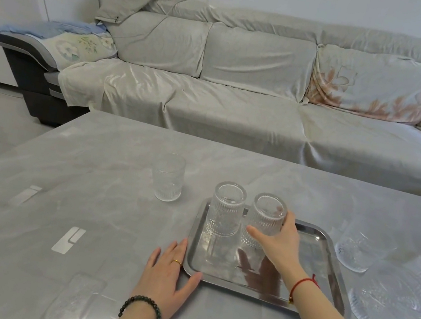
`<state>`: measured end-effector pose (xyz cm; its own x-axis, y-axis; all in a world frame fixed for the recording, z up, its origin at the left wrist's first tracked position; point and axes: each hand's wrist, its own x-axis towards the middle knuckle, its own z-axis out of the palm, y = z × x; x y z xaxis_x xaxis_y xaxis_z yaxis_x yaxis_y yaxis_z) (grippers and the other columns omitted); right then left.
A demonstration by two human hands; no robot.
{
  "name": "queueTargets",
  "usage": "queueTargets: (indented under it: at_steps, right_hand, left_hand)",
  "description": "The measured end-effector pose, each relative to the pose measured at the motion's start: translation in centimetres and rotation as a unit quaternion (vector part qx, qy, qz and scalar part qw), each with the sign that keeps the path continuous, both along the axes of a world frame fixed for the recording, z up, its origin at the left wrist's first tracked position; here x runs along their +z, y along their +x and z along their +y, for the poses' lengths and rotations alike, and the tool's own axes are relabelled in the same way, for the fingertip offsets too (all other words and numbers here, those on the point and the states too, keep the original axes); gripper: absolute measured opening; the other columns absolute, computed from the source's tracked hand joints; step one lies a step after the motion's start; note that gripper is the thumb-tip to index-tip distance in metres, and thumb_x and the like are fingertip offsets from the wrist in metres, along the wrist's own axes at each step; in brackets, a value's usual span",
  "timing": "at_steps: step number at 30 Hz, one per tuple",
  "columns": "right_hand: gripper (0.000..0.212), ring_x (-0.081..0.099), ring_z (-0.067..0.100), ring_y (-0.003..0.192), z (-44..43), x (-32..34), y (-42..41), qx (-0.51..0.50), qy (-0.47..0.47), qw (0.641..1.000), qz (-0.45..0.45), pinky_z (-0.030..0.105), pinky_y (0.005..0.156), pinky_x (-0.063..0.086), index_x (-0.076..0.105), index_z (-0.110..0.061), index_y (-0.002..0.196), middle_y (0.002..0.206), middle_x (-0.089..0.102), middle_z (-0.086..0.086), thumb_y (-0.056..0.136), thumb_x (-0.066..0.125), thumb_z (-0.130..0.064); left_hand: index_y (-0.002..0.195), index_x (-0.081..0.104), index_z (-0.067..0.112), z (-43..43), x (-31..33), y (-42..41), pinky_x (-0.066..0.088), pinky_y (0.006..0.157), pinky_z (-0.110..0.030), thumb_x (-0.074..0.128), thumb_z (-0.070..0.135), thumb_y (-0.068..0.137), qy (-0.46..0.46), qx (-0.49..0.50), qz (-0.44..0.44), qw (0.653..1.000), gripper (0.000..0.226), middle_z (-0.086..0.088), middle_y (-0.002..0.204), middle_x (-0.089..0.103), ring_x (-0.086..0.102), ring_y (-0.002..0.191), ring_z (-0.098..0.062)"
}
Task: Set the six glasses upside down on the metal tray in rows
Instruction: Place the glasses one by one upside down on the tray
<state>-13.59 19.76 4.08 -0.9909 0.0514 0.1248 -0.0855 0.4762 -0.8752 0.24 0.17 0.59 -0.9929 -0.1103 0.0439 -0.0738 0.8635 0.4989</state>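
A shiny metal tray [320, 264] lies on the grey table. Two ribbed clear glasses stand upside down at its far left corner: the left glass [225, 209] stands free, and my right hand [277, 243] is shut on the right glass [266, 218]. My left hand [171, 272] rests flat on the table against the tray's near left corner, fingers apart. One upright glass [168, 177] stands left of the tray. Right of the tray are an upright glass [361, 247] and a glass on its side [392, 298]. Another glass [74, 301] lies at the near left.
A sofa under a pale cover [240, 108] runs behind the table's far edge. The table [59, 189] reflects bright patches of light. A white cabinet [13, 1] stands at the far left.
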Motion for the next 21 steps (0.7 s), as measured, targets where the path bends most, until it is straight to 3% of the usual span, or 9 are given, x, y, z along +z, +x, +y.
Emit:
queueTargets:
  at_steps: [8, 10, 13, 15, 18, 21]
  right_hand:
    - [0.098, 0.036, 0.026, 0.130, -0.2, 0.0, 0.2, 0.027, 0.015, 0.999, -0.021, 0.041, 0.105, 0.033, 0.021, -0.017, 0.137, 0.144, 0.037, 0.008, 0.062, 0.081, -0.030]
    - [0.102, 0.032, 0.026, 0.133, 0.2, 0.2, 0.8, 0.038, 0.013, 0.998, -0.039, 0.044, 0.109, 0.031, 0.016, -0.015, 0.139, 0.147, 0.032, 0.008, 0.063, 0.081, -0.028]
    - [0.099, 0.028, 0.025, 0.135, 0.9, 0.7, 2.8, 0.024, 0.000, 0.999, -0.035, 0.046, 0.111, 0.029, 0.015, -0.016, 0.140, 0.149, 0.027, 0.008, 0.066, 0.079, -0.026]
    - [0.079, 0.037, 0.022, 0.129, 1.5, 1.0, 4.8, 0.006, -0.008, 0.999, 0.040, 0.037, 0.109, 0.032, 0.029, -0.017, 0.134, 0.139, 0.040, 0.008, 0.071, 0.075, -0.015]
    - [0.057, 0.053, 0.004, 0.103, 2.1, 1.7, 8.0, 0.020, -0.030, 0.989, 0.146, 0.008, 0.092, 0.037, 0.048, -0.029, 0.109, 0.108, 0.058, -0.005, 0.070, 0.067, 0.007]
    - [0.051, 0.060, 0.003, 0.084, 2.0, 1.9, 9.7, 0.074, -0.051, 0.987, 0.133, 0.005, 0.079, 0.045, 0.058, -0.028, 0.093, 0.083, 0.065, -0.006, 0.069, 0.063, 0.016]
  left_hand:
    - [0.142, 0.003, 0.027, -0.3, -0.1, 0.1, -0.005, 0.114, -0.023, 0.031, 0.059, 0.085, 0.056, 0.013, 0.006, 0.998, 0.071, 0.014, 0.152, 0.014, 0.007, 0.138, -0.001]
    - [0.141, 0.011, 0.029, -0.3, 0.2, 0.1, 0.008, 0.116, -0.027, 0.045, 0.051, 0.084, 0.156, 0.042, 0.025, 0.986, 0.070, 0.014, 0.148, 0.025, 0.016, 0.137, -0.007]
    - [0.140, 0.016, 0.025, -0.8, 0.9, -0.4, 0.024, 0.109, -0.027, 0.064, 0.025, 0.080, 0.384, 0.108, 0.055, 0.916, 0.076, 0.005, 0.147, 0.032, 0.032, 0.129, -0.007]
    - [0.141, 0.011, 0.020, -2.1, 1.7, -1.9, 0.024, 0.109, -0.027, 0.067, 0.017, 0.077, 0.431, 0.144, 0.057, 0.889, 0.085, -0.001, 0.150, 0.024, 0.030, 0.132, -0.012]
    - [0.142, -0.001, 0.018, -5.2, 3.3, -5.8, 0.020, 0.111, -0.033, 0.073, 0.021, 0.072, 0.408, 0.183, 0.056, 0.893, 0.101, -0.004, 0.153, 0.013, 0.020, 0.138, -0.018]
    - [0.141, -0.003, 0.018, -7.6, 5.4, -9.9, 0.019, 0.112, -0.034, 0.079, 0.020, 0.064, 0.366, 0.212, 0.078, 0.903, 0.113, -0.006, 0.153, 0.010, 0.019, 0.138, -0.020]
